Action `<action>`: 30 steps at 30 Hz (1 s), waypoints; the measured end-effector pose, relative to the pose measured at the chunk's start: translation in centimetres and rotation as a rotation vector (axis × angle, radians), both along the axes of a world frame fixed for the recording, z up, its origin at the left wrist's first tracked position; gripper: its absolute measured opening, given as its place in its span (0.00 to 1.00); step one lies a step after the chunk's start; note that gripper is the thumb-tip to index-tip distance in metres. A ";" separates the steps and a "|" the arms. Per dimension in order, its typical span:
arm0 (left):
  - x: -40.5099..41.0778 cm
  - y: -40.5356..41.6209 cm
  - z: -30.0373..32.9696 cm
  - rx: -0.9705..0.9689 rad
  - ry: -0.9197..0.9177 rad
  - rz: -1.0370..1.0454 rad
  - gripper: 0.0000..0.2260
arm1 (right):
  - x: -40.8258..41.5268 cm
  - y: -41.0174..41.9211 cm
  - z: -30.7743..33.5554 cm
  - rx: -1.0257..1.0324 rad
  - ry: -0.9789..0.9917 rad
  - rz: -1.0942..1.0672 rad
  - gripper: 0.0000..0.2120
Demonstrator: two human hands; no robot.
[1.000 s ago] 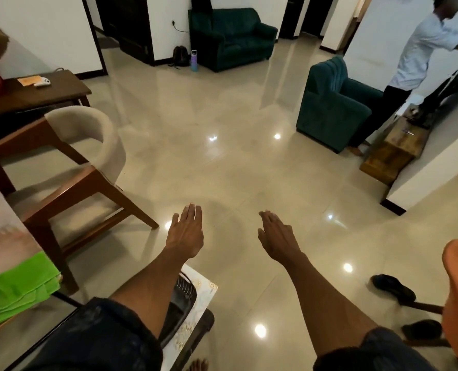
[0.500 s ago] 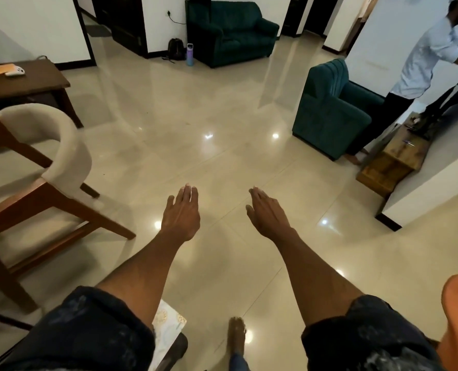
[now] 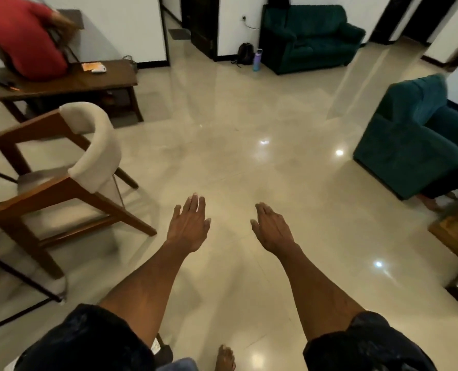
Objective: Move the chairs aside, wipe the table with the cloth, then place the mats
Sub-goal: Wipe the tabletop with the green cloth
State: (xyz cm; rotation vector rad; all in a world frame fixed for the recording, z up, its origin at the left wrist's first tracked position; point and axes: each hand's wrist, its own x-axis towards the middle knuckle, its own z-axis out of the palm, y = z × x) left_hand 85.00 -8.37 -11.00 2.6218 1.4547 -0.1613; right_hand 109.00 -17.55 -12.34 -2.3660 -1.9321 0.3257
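Left of my hands I see a cushioned wooden chair [image 3: 62, 180] standing on bare floor (table, cloth and mats I can't make out), then my left hand [image 3: 189, 226] and right hand [image 3: 272, 228], fingers straight, holding nothing, so wiping and mats seem undone.

Both arms reach forward over the glossy tiled floor [image 3: 222, 129], left hand [image 3: 189, 226] and right hand [image 3: 272, 227] flat with fingers straight, holding nothing. A wooden chair [image 3: 62, 180] with a cream backrest stands at nine o'clock, a teal armchair [image 3: 410, 135] at two o'clock, a dark sofa [image 3: 308, 38] at twelve.
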 end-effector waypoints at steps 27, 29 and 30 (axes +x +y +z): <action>-6.9 20.5 -0.3 -0.115 -0.132 0.555 0.30 | -8.8 32.6 0.9 0.031 0.053 0.541 0.23; -8.5 21.6 -0.4 -0.103 -0.140 0.613 0.30 | -10.6 35.1 0.9 0.034 0.064 0.596 0.23; -9.3 22.2 -0.3 -0.101 -0.143 0.646 0.30 | -11.5 36.4 1.0 0.044 0.073 0.626 0.22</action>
